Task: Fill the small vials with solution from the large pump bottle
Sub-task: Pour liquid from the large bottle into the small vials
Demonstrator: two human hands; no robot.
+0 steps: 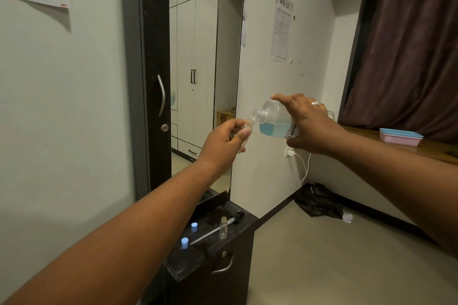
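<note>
My right hand [312,124] grips the large clear bottle [273,122], tipped on its side with its open neck pointing left; blue solution lies in its lower half. The pump is off it. My left hand [224,142] holds a small clear vial [245,131] upright, its mouth right under the bottle's neck. Both are raised at chest height in front of the wall. Down on the black cabinet top [238,230] stand an empty uncapped vial [223,227] and two vials with blue caps [194,226] [184,242]. The pump with its long tube [213,231] lies among them.
A tall mirror with a black frame [198,82] stands behind the cabinet. A wooden shelf at the right carries pink and blue trays [401,136]. A white charger cable [303,166] hangs from a wall socket, and a dark cloth [319,200] lies on the floor.
</note>
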